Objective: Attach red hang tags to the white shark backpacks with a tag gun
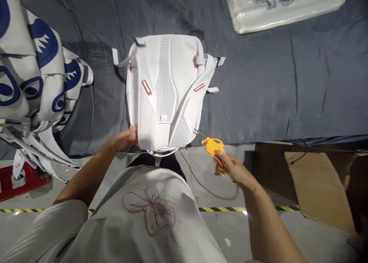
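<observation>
A white backpack lies on the dark cloth-covered table with its shoulder straps and dotted back padding facing up. At its lower left edge, my left hand grips the side, and the fingertips are hidden by the bag. My right hand is wrapped round an orange air blow gun. The gun's thin metal nozzle points at the bag's lower right edge. From the handle, a clear hose loops down and back under the table side.
Several white backpacks with blue eye and mouth patterns are stacked at the left, straps hanging over the table edge. A plastic-wrapped white package lies at the far right. Below are a red stool and a cardboard box.
</observation>
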Demonstrator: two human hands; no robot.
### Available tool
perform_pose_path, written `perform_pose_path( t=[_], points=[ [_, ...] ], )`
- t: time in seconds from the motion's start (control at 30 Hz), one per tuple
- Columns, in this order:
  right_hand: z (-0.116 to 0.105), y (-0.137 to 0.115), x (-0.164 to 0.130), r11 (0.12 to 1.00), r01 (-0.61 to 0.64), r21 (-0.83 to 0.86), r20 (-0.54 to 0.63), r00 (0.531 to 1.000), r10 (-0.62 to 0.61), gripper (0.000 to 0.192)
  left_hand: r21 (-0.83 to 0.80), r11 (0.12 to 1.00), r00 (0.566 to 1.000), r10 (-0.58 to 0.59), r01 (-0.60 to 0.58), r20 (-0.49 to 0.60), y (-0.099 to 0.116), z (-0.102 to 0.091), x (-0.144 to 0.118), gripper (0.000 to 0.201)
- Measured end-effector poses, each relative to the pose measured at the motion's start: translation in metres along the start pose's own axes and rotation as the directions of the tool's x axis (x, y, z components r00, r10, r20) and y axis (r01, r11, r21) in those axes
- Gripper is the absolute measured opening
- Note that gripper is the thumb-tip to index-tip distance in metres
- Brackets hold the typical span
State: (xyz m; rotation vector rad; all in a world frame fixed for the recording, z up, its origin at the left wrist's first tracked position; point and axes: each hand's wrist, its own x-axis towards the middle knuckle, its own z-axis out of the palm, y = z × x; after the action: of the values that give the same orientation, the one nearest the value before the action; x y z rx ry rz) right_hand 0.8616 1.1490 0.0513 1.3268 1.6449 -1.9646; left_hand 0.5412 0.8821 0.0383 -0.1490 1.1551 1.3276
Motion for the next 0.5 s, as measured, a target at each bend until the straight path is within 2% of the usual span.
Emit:
perform_pose_path(
  t=[0.07,0.13,0.23,0.3,0.37,0.5],
  points=[
    [-0.004,0.005,-0.020,0.999,-0.021,-0.041,-0.056,0.998,0.019,0.065,0.075,0.995,0.997,0.071,-0.072,0.005,-0.002,0.010,0.002,0.049],
    [0.001,0.016,-0.045,0.995,-0.037,-0.092,-0.133,0.991,0.025,0.064,0.129,0.977,0.983,0.179,-0.172,-0.046,-0.008,0.022,0.012,0.050],
    [0.020,0.036,-0.082,0.969,-0.085,-0.231,-0.232,0.972,0.030,0.062,0.093,0.949,0.940,0.313,-0.303,-0.137,-0.022,0.044,0.036,0.052],
    [0.039,0.045,-0.098,0.914,-0.105,-0.392,-0.279,0.960,-0.010,0.061,0.055,0.935,0.924,0.355,-0.350,-0.140,-0.029,0.058,0.050,0.055],
    [0.061,0.046,-0.102,0.803,-0.121,-0.584,-0.283,0.957,-0.062,0.058,0.036,0.927,0.918,0.374,-0.373,-0.129,-0.033,0.069,0.060,0.054],
    [0.098,0.032,-0.086,0.471,-0.210,-0.857,-0.263,0.963,-0.050,0.041,0.059,0.916,0.909,0.401,-0.396,-0.113,-0.034,0.082,0.066,0.048]
  ],
)
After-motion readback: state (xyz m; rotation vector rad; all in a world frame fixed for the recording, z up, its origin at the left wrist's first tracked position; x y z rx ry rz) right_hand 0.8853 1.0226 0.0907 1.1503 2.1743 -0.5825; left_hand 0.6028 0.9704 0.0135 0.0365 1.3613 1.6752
